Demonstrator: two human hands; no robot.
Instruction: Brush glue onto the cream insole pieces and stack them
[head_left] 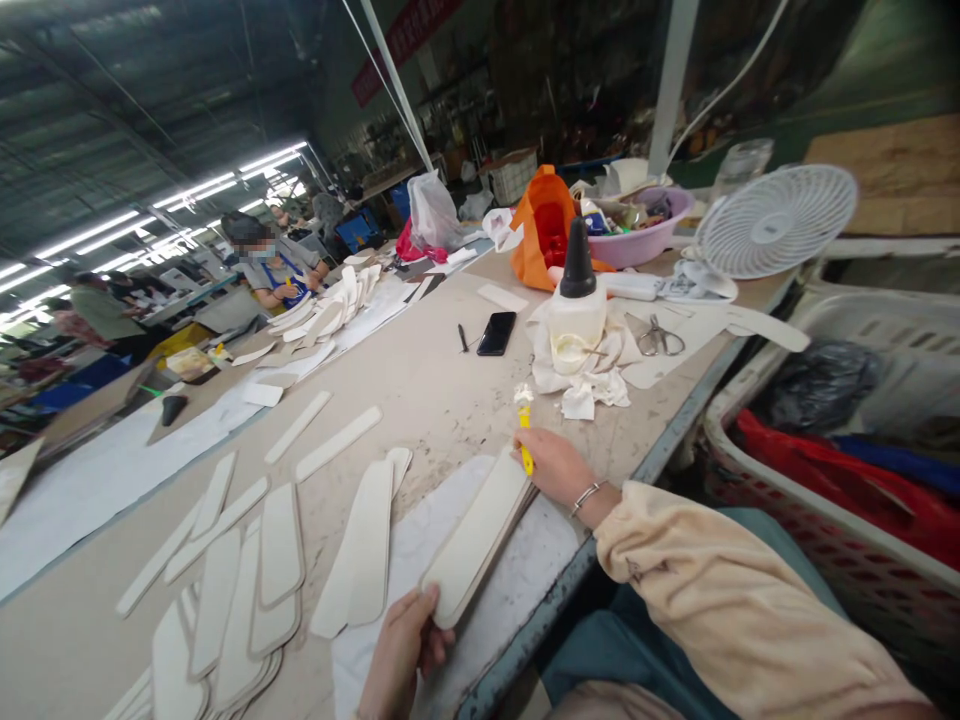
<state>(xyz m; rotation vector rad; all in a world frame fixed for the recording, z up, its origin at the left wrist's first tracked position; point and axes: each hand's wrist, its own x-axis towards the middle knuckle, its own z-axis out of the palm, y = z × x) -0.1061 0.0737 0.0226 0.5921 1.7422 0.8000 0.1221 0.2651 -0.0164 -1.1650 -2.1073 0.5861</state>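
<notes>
My right hand (561, 466) is closed round a small yellow-handled brush (526, 458), its whitish bristle end pointing away from me. That hand rests against the far end of a long cream-coloured strip (480, 540) with rounded corners. At the strip's near end, my left hand (405, 640) pinches the corner between thumb and fingers. Other strips appear stacked beneath it, over a white sheet (551, 540). Left of it lie a pair of similar pieces (360, 555) and a larger spread pile (225, 600). Beyond the brush stands a glue bottle (576, 315) with a black nozzle.
A phone (496, 333), a black pen (463, 338) and scissors (660, 338) lie farther back. Behind are an orange bag (544, 225), a purple basin (649, 235) and a white fan (776, 222). A white crate (832, 480) adjoins the table's right edge. Another person (274, 265) sits across.
</notes>
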